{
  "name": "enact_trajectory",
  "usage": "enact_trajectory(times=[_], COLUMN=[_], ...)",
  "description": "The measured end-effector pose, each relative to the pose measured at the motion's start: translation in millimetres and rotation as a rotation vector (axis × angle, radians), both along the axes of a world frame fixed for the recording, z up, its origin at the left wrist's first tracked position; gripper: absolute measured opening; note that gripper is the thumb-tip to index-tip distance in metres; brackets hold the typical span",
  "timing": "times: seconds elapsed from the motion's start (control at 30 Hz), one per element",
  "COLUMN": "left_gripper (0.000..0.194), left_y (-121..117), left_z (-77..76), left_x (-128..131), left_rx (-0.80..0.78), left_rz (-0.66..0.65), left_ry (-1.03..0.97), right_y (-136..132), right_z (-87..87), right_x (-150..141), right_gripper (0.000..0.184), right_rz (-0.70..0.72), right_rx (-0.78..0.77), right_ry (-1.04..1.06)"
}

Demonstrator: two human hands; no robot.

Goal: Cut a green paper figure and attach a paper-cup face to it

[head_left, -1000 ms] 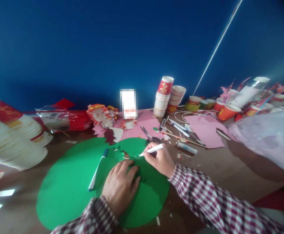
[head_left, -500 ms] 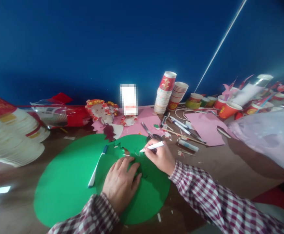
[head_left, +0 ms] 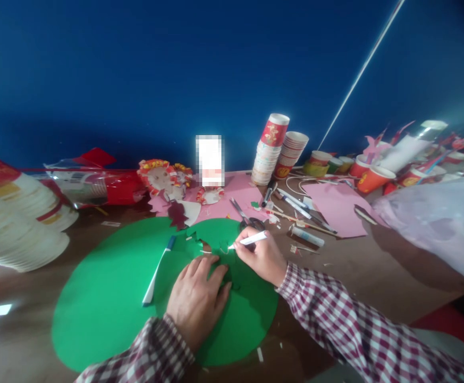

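Brown table carries green paper at near center-left, plastic bag at right, big cup stack at left, pink sheet at far right. Left hand lies palm down on green paper, grip released; right hand pinches white pen, tip at a faint curved line on the paper's far part, contact unclear. Scissors sit just beyond right hand, blue-capped marker rests on green paper, left of left hand.
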State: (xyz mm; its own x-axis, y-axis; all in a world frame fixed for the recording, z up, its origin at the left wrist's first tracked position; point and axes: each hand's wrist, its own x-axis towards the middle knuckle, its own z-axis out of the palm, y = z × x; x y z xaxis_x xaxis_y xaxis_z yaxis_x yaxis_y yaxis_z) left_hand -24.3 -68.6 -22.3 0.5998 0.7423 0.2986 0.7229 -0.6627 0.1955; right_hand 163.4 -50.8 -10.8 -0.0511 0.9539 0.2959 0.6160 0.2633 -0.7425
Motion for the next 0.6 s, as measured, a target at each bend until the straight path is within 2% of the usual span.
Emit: enact_trajectory(times=[0.6], left_gripper=[0.023], left_y=[-0.3], left_z=[2.2], left_x=[0.9], left_rx=[-0.009], left_rz=[0.002], left_ry=[0.015], right_y=[-1.7], right_z=[1.4], right_x=[0.0], right_gripper=[0.009], right_rz=[0.033], right_rx=[-0.002], right_ry=[-0.044])
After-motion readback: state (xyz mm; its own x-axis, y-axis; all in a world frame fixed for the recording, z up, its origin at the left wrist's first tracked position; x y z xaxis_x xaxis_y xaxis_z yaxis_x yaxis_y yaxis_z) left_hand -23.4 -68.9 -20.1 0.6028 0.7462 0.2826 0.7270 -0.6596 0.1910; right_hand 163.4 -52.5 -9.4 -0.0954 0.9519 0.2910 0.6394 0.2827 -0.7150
